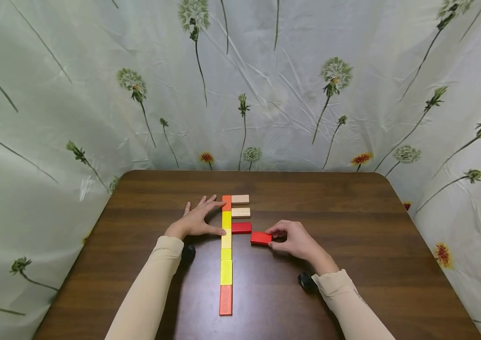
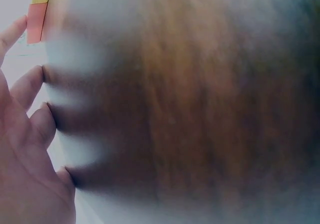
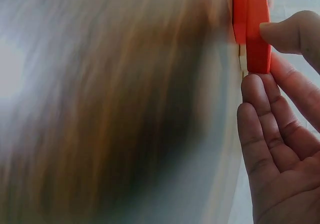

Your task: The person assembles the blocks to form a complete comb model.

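A line of orange, yellow and cream blocks runs toward me down the table. My left hand lies spread along its left side, index fingertip at the far orange block and thumb at the cream block. In the left wrist view its other fingertips touch the tabletop. My right hand pinches a bright red block between thumb and fingers, just right of the line. A darker red block and two pale wooden blocks, the nearer one striped, stick out from the line's right side.
The line continues nearer me with yellow blocks and an orange-red block at its near end. All lie on a dark brown wooden table. A pale curtain printed with dandelions hangs behind the table's far edge.
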`<action>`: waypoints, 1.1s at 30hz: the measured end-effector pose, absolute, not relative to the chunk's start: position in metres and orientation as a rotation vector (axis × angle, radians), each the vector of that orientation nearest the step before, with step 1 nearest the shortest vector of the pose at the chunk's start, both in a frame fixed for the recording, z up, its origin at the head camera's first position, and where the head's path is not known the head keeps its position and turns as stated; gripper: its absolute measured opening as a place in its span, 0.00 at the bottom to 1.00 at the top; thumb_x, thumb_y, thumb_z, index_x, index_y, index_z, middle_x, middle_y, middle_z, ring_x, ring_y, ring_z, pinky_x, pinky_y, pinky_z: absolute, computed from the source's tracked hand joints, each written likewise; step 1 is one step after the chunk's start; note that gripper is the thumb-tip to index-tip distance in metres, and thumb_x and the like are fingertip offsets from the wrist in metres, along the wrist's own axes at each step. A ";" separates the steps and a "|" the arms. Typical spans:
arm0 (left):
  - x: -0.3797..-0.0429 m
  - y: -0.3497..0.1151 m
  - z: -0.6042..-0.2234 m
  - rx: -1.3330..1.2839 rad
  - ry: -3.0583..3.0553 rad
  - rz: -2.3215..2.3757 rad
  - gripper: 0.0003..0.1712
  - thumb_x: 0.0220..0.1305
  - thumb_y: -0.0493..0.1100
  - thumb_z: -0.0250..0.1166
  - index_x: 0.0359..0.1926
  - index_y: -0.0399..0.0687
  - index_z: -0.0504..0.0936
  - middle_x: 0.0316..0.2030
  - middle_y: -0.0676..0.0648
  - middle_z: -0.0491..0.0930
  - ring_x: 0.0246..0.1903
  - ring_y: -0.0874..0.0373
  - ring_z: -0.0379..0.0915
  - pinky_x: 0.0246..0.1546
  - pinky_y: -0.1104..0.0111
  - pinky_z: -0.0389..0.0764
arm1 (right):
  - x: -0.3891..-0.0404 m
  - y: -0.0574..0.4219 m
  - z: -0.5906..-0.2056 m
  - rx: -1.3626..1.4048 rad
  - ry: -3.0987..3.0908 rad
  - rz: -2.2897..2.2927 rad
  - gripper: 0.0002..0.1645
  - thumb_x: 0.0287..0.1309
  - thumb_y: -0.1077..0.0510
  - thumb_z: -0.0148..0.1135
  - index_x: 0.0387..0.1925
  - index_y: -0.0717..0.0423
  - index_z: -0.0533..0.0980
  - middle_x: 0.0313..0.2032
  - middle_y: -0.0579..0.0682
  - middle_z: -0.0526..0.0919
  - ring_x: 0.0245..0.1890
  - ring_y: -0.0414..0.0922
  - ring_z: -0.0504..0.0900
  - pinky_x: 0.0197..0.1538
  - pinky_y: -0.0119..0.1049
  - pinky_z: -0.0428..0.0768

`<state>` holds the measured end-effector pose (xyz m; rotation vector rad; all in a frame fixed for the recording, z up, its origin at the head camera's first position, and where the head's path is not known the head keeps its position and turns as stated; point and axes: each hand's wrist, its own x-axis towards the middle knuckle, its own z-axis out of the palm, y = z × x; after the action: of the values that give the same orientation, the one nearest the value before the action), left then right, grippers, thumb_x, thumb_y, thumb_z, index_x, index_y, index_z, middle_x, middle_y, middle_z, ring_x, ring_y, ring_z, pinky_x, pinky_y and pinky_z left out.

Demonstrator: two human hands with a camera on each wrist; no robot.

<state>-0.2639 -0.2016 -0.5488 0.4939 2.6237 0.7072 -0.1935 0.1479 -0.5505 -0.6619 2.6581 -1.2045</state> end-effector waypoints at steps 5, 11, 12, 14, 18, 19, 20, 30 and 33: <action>-0.265 -0.201 -0.549 0.500 2.626 0.708 0.60 0.54 0.74 0.77 0.83 0.69 0.62 0.88 0.47 0.44 0.88 0.39 0.29 0.78 0.27 0.24 | -0.195 0.134 -0.550 -0.659 2.627 -1.168 0.15 0.58 0.63 0.78 0.48 0.54 0.90 0.42 0.45 0.89 0.40 0.38 0.83 0.48 0.31 0.85; -0.267 -0.201 -0.550 0.500 2.628 0.715 0.60 0.54 0.74 0.77 0.83 0.69 0.62 0.88 0.46 0.45 0.88 0.38 0.29 0.78 0.27 0.23 | -0.197 0.118 -0.552 -0.722 2.612 -1.162 0.15 0.57 0.63 0.79 0.48 0.54 0.90 0.42 0.46 0.90 0.40 0.37 0.84 0.47 0.30 0.85; -0.267 -0.201 -0.551 0.500 2.627 0.715 0.60 0.54 0.75 0.77 0.83 0.69 0.62 0.88 0.46 0.45 0.88 0.38 0.29 0.78 0.27 0.23 | -0.197 0.116 -0.553 -0.729 2.608 -1.161 0.15 0.57 0.63 0.79 0.48 0.54 0.90 0.42 0.46 0.90 0.40 0.37 0.85 0.47 0.30 0.85; -0.266 -0.201 -0.552 0.497 2.625 0.720 0.60 0.54 0.75 0.77 0.83 0.69 0.62 0.88 0.46 0.45 0.88 0.38 0.29 0.78 0.27 0.23 | -0.197 0.113 -0.554 -0.741 2.609 -1.156 0.15 0.57 0.62 0.79 0.48 0.54 0.90 0.42 0.46 0.90 0.40 0.37 0.85 0.48 0.30 0.85; -0.266 -0.200 -0.555 0.493 2.626 0.717 0.60 0.53 0.75 0.76 0.83 0.69 0.62 0.88 0.46 0.44 0.88 0.39 0.29 0.78 0.27 0.23 | -0.198 0.108 -0.554 -0.735 2.609 -1.149 0.16 0.58 0.62 0.79 0.49 0.55 0.90 0.43 0.46 0.90 0.40 0.38 0.84 0.49 0.32 0.86; -0.266 -0.199 -0.554 0.489 2.626 0.718 0.60 0.53 0.75 0.76 0.83 0.69 0.63 0.88 0.46 0.44 0.88 0.39 0.29 0.78 0.27 0.23 | -0.198 0.107 -0.554 -0.731 2.611 -1.146 0.16 0.58 0.61 0.79 0.49 0.54 0.90 0.43 0.46 0.90 0.40 0.38 0.84 0.49 0.32 0.86; -0.266 -0.199 -0.555 0.488 2.628 0.713 0.60 0.53 0.75 0.76 0.83 0.69 0.63 0.88 0.46 0.45 0.88 0.39 0.29 0.78 0.27 0.23 | -0.198 0.107 -0.554 -0.723 2.611 -1.141 0.16 0.58 0.61 0.79 0.49 0.54 0.90 0.44 0.46 0.90 0.40 0.38 0.84 0.49 0.32 0.86; -0.265 -0.201 -0.553 0.482 2.628 0.712 0.60 0.54 0.75 0.76 0.83 0.68 0.63 0.88 0.46 0.45 0.88 0.39 0.29 0.78 0.27 0.23 | -0.200 0.099 -0.555 -0.696 2.596 -1.123 0.16 0.59 0.61 0.79 0.50 0.52 0.91 0.45 0.45 0.90 0.41 0.37 0.83 0.50 0.33 0.86; -0.266 -0.202 -0.553 0.482 2.628 0.713 0.60 0.53 0.75 0.76 0.83 0.68 0.63 0.88 0.46 0.45 0.88 0.39 0.29 0.78 0.27 0.24 | -0.201 0.098 -0.554 -0.702 2.596 -1.119 0.16 0.58 0.61 0.79 0.49 0.51 0.91 0.45 0.44 0.90 0.41 0.37 0.83 0.49 0.32 0.85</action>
<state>-0.2656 -0.2016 -0.5529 0.4821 2.6277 0.7131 -0.2007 0.0976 -0.5541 -0.7021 2.5958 -1.1190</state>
